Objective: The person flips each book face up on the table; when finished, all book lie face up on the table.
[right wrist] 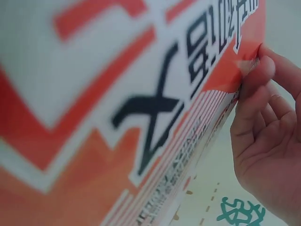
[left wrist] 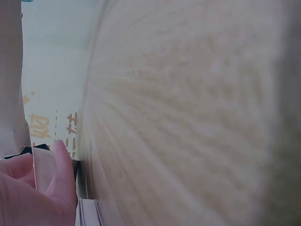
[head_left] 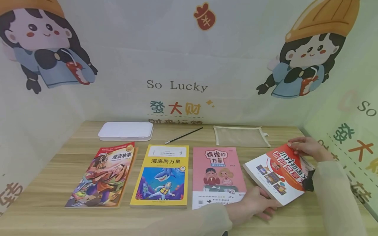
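Both hands hold a red-and-white book (head_left: 273,175), tilted at the right end of the row. My left hand (head_left: 251,205) grips its near-left corner; in the left wrist view, the page edge (left wrist: 43,172) sits between thumb and fingers. At the far-right corner, my right hand (head_left: 307,149) pinches the book, and the right wrist view shows its fingertips on the edge of the cover (right wrist: 160,108). Just left lies a pink book (head_left: 218,170), partly behind the left hand. Further left are a yellow book (head_left: 160,175) and a colourful storybook (head_left: 103,177).
Along the back of the wooden table (head_left: 38,209) lie a white case (head_left: 125,131), a black pencil (head_left: 184,135) and a mesh pouch (head_left: 240,136). Printed cloth walls (head_left: 177,59) rise behind and at both sides.
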Motion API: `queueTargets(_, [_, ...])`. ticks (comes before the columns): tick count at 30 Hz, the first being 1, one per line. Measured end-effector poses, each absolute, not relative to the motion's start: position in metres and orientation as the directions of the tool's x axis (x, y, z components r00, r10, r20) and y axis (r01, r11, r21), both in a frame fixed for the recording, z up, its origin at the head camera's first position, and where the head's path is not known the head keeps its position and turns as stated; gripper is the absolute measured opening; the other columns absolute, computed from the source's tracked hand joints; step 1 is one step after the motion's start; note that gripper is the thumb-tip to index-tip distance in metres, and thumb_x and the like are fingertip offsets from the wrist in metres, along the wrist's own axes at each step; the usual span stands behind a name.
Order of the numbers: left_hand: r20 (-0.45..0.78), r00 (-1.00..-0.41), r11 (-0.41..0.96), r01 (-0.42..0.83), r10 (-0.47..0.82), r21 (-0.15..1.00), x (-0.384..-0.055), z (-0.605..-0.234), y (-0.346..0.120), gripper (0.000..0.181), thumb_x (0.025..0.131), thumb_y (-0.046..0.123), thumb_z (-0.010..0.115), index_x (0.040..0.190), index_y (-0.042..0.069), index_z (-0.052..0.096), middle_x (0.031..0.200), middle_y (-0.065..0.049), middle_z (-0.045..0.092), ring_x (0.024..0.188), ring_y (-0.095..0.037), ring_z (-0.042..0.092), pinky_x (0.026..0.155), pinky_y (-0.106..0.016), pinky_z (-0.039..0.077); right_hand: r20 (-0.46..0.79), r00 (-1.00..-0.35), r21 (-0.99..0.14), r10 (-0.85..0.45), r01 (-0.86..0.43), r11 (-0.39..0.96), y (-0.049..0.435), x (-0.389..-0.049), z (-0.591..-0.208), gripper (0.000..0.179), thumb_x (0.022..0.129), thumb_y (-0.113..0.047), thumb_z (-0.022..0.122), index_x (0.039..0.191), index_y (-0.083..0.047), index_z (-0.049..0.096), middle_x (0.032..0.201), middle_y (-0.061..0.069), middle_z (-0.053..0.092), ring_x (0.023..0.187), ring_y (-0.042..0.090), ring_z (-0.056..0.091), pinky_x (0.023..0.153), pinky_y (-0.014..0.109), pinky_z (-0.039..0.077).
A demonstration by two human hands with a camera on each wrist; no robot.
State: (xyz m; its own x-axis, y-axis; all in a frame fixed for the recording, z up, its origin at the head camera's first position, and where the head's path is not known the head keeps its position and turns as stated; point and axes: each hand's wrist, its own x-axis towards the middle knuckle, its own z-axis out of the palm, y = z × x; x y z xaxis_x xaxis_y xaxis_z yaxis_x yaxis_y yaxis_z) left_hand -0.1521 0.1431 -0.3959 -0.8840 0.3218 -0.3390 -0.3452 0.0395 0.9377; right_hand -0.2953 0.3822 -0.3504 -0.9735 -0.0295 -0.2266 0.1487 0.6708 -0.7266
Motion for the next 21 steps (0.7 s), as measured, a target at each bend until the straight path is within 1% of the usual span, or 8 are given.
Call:
queueTargets(4, [-0.362,-0.865,0.05,-0.368,0.348,0.928,-0.153,-0.394,0.143,0.016,0.074,0.001,0.068,0.074,0.003,0.052,0.062,-0.009,0.06,0.061,-0.026,0.062,0.052,-0.035,0.053,-0.231,-0.972,-0.735,-0.05,0.141,0.663,0.383,-0.296,-0.352,0.066,0.088,-0.032,0.052,0.125,0.017,0.027,0.1,0.024,0.054,0.072,0.015,0.054,0.065,0.025,0.047])
queueTargets(6, [-0.374,-0.853,0.059,-0.379,0.364,0.923,-0.153,-0.395,0.143,0.015,0.075,0.0,0.067,0.074,0.003,0.053,0.062,-0.009,0.059,0.062,-0.026,0.062,0.052,-0.035,0.053,-0.238,-0.967,-0.732,-0.091,0.117,0.671,0.384,-0.297,-0.354,0.065,0.09,-0.03,0.05,0.125,0.017,0.026,0.101,0.023,0.054,0.076,0.017,0.054,0.069,0.028,0.048])
queueTargets(8, [-0.386,-0.839,0.068,-0.391,0.384,0.918,-0.154,-0.396,0.143,0.012,0.075,-0.001,0.066,0.074,0.003,0.055,0.062,-0.01,0.059,0.063,-0.027,0.062,0.054,-0.036,0.053,-0.263,-0.956,-0.728,-0.133,0.106,0.678,0.384,-0.297,-0.357,0.065,0.09,-0.03,0.049,0.127,0.017,0.025,0.107,0.026,0.05,0.084,0.021,0.053,0.076,0.033,0.047])
queueTargets(10, [-0.398,-0.821,0.082,-0.402,0.408,0.912,-0.154,-0.398,0.142,0.01,0.075,-0.003,0.064,0.073,0.003,0.056,0.062,-0.011,0.059,0.063,-0.027,0.062,0.054,-0.035,0.053,-0.295,-0.94,-0.729,-0.173,0.104,0.676,0.384,-0.297,-0.358,0.065,0.091,-0.03,0.048,0.128,0.016,0.023,0.114,0.029,0.045,0.092,0.026,0.05,0.082,0.039,0.045])
queueTargets(12, [-0.404,-0.807,0.093,-0.406,0.43,0.909,-0.154,-0.399,0.141,0.009,0.075,-0.004,0.063,0.073,0.002,0.057,0.062,-0.013,0.06,0.064,-0.029,0.062,0.055,-0.035,0.053,-0.327,-0.927,-0.727,-0.185,0.122,0.676,0.383,-0.296,-0.36,0.066,0.09,-0.031,0.048,0.129,0.016,0.022,0.119,0.032,0.039,0.098,0.031,0.048,0.086,0.044,0.042])
queueTargets(17, [-0.4,-0.777,0.107,-0.401,0.486,0.91,-0.156,-0.4,0.138,0.006,0.077,-0.005,0.061,0.072,-0.002,0.058,0.063,-0.016,0.06,0.067,-0.033,0.063,0.055,-0.035,0.053,-0.336,-0.925,-0.733,-0.177,0.138,0.666,0.381,-0.292,-0.359,0.064,0.09,-0.028,0.049,0.13,0.015,0.021,0.118,0.031,0.041,0.098,0.03,0.05,0.084,0.043,0.043])
queueTargets(21, [-0.372,-0.758,0.145,-0.352,0.536,0.925,-0.158,-0.398,0.132,0.006,0.08,0.001,0.059,0.075,-0.003,0.059,0.064,-0.015,0.061,0.066,-0.031,0.063,0.055,-0.035,0.053,-0.314,-0.93,-0.742,-0.19,0.116,0.66,0.385,-0.286,-0.36,0.065,0.09,-0.029,0.048,0.132,0.012,0.02,0.124,0.032,0.033,0.103,0.036,0.044,0.085,0.047,0.041])
